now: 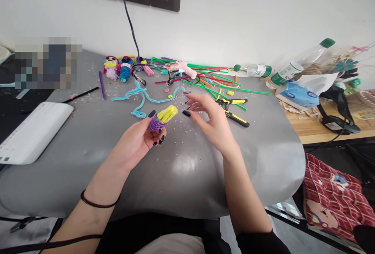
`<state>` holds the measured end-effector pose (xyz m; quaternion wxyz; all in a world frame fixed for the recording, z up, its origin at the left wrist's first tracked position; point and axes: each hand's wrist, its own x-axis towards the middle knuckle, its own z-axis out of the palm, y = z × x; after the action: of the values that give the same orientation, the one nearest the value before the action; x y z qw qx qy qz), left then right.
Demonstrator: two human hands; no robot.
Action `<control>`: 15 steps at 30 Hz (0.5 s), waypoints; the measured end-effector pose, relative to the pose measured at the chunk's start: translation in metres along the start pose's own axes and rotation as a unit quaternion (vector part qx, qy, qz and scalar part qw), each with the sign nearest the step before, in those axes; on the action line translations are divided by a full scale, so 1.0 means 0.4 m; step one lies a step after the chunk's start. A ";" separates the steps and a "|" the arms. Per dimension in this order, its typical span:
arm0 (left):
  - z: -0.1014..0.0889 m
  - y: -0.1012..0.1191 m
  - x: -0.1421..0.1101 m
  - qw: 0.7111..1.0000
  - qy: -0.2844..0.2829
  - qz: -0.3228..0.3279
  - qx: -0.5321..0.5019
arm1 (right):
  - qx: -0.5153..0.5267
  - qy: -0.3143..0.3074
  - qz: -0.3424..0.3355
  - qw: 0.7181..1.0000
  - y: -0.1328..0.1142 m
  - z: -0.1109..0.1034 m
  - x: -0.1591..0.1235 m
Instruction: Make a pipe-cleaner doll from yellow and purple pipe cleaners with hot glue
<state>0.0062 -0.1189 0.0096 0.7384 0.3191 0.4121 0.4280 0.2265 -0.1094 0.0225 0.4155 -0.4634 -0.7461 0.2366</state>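
Observation:
My left hand [137, 141] pinches a small pipe-cleaner piece [162, 119], wound in purple at its base with yellow strands at the upper end. To its right, apart from the piece, my right hand [212, 121] hovers with thumb and fingers spread and nothing visible between them. Just beyond both hands lies a light blue pipe-cleaner shape [142, 93] with several long arms. Yellow-and-black pliers [238, 119] rest on the grey table cover [184, 191], partly behind my right hand. Loose green pipe cleaners [254, 90] stretch out behind them.
Small pipe-cleaner dolls [111, 68] and a pink glue gun [187, 69] line the wall side. On the left is a white device [35, 133]. Plastic bottles [285, 75] and a blue tissue pack [301, 94] stand at the right. Bits of fluff are scattered about.

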 end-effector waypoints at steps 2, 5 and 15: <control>-0.001 -0.002 0.000 1.000 0.007 -0.003 0.014 | 0.065 -0.041 -0.034 0.996 -0.035 -0.003 -0.003; -0.001 -0.005 -0.004 0.999 0.011 -0.002 0.043 | 0.085 -0.062 -0.059 0.993 -0.063 0.001 -0.008; -0.016 0.001 -0.029 0.963 0.036 0.180 0.196 | 0.134 0.019 0.006 0.991 -0.056 0.035 -0.038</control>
<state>-0.0028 -0.1283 0.0109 0.5566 0.5109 0.4505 0.4756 0.2069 -0.1328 0.0254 0.4867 -0.4122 -0.6967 0.3284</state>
